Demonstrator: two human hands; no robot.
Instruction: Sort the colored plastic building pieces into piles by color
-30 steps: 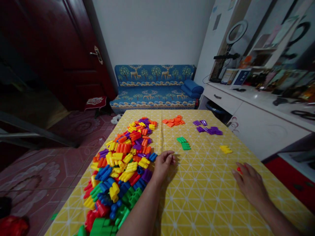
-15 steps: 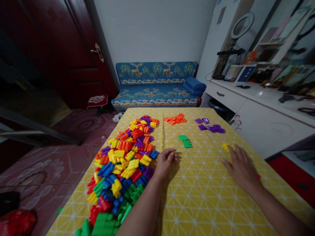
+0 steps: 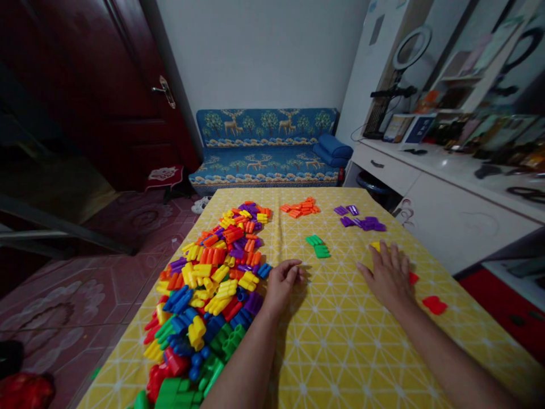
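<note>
Technique (judged): light, flat fingertips of the right hand (image 3: 388, 275) should steer the yellow block (image 3: 375, 246) best; keep the wrist off the red blocks (image 3: 435, 305).
Right hand: palm down, fingers spread, thumb out; no pinch seen, contact unclear.
Yellow block: partly hidden under those fingertips, right side of the yellow tablecloth (image 3: 332, 341), short of the purple blocks (image 3: 368, 224).
Left hand (image 3: 284, 278): loosely curled beside the mixed block heap (image 3: 213, 272); inside hidden, cannot tell if anything is held.

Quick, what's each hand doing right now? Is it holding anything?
Left hand: loosely curled; can't tell if anything's inside.
Right hand: open, fingers spread, partly covering a yellow piece; no grip visible.
</note>
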